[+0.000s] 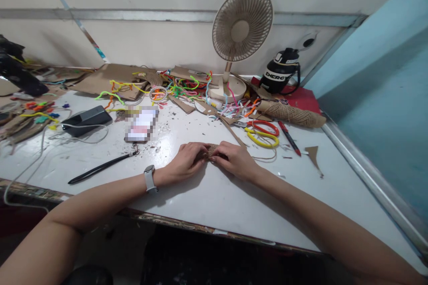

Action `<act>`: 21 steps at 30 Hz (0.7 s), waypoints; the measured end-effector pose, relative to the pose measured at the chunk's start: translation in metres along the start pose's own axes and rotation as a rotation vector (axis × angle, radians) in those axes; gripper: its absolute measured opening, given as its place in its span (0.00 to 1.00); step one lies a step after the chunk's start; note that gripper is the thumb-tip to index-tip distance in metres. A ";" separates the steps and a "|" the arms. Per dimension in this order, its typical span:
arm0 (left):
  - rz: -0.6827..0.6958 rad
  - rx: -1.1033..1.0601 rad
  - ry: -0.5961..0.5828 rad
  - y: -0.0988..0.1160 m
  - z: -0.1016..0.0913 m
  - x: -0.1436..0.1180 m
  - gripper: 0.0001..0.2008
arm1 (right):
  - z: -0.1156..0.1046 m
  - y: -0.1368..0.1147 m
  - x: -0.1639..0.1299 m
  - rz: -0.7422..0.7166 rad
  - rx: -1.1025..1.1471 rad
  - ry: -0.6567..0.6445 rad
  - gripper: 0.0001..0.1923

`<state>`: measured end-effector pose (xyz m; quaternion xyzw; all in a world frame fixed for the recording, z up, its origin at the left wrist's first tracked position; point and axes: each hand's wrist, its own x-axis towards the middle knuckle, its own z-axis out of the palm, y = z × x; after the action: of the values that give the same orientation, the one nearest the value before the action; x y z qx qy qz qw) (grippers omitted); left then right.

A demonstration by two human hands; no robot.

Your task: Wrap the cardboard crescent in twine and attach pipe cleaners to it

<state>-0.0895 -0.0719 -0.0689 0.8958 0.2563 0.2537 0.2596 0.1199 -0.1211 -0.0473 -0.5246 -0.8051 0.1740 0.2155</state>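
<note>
On my remote feed, the left hand and right hand pinch the ribbed brown piece between them over the white table; I'd judge it light, pliable, unslippery (coarse-looking), best held by its 2 ends.

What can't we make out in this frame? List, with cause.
- Head view: most of the ribbed brown piece, covered by the fingers of the left hand and right hand; its full shape can't be told.
- Head view: the phone screen content, blurred into blocks.
- Head view: the rest of the black object, cut off by the left edge.
- Head view: smaller print on the ENERGY bottle, too small to read.
</note>
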 end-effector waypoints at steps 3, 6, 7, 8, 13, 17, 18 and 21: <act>-0.001 -0.003 -0.006 0.000 0.000 0.000 0.06 | 0.000 -0.001 0.000 0.004 -0.002 -0.004 0.04; 0.008 -0.007 -0.004 -0.001 0.001 0.000 0.05 | 0.000 -0.001 0.000 0.020 -0.006 -0.007 0.04; 0.010 -0.008 -0.001 -0.001 0.001 0.000 0.05 | 0.001 -0.001 0.000 0.025 -0.008 -0.006 0.04; 0.011 -0.009 0.003 -0.001 0.002 0.000 0.05 | 0.001 -0.001 0.000 0.028 -0.009 -0.004 0.04; 0.003 -0.008 -0.008 -0.001 0.002 0.001 0.05 | 0.004 0.000 0.000 0.039 0.009 0.029 0.04; 0.009 0.001 -0.011 -0.003 0.002 0.000 0.05 | 0.004 0.000 0.000 0.058 0.016 0.053 0.02; 0.012 0.004 -0.009 -0.004 0.003 0.000 0.06 | 0.004 0.000 0.000 0.062 0.004 0.057 0.02; 0.017 0.012 -0.008 -0.006 0.004 0.000 0.06 | 0.005 0.001 0.000 0.059 -0.035 0.062 0.03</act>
<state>-0.0891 -0.0687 -0.0760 0.9005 0.2493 0.2509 0.2529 0.1180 -0.1214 -0.0516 -0.5571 -0.7850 0.1496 0.2258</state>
